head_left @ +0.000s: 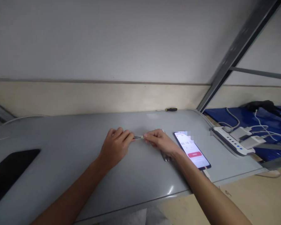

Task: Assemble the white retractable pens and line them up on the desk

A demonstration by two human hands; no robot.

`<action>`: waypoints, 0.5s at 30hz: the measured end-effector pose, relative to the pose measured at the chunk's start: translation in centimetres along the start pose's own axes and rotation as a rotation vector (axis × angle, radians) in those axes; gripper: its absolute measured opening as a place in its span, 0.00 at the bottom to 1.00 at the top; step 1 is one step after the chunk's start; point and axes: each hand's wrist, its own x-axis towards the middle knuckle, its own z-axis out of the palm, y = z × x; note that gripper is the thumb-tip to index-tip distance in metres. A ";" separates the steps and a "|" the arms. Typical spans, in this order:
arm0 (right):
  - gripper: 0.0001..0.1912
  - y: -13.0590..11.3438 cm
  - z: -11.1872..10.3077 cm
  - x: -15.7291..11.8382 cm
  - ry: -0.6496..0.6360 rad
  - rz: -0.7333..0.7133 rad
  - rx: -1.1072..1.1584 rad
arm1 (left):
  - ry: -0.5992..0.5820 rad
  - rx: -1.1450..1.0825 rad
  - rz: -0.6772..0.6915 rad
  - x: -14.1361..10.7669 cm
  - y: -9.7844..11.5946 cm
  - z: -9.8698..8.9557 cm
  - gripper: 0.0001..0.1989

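Note:
A slim shiny metal piece (138, 137) runs between my two hands above the grey table (84, 134); its kind is too small to tell. My left hand (117, 142) has its fingers wrapped round the left end, knuckles up. At the other end, my right hand (158, 140) pinches the tip between thumb and fingers. Partly hidden beneath my right wrist lie several shiny metal items (168, 157), which I cannot make out. A phone (193, 151) with a lit timer screen rests to the right of that wrist, a white cable plugged into its lower end.
A black-handled screwdriver (171, 109) lies by the wall. On the right, a white power strip (234, 142) carries plugged-in chargers and cables, beside a blue surface (271, 125). A dark flat object (12, 172) is at far left. A metal post (234, 53) slants upward behind.

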 end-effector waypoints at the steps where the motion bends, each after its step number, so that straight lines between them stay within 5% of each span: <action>1: 0.20 0.0 0.0 0.1 0.056 0.019 0.056 | 0.007 -0.019 -0.013 0.0 0.0 0.1 0.14; 7: 0.14 0.3 -0.6 1.0 0.322 -0.109 0.434 | -0.039 -0.319 -0.017 -0.1 -0.6 0.3 0.15; 10: 0.12 0.3 -1.1 1.0 0.315 -0.083 0.652 | -0.045 -0.355 -0.071 -0.2 -1.1 0.3 0.15; 15: 0.24 0.0 -1.6 0.5 0.256 -0.088 0.832 | -0.059 -0.340 -0.140 -0.1 -1.4 0.6 0.14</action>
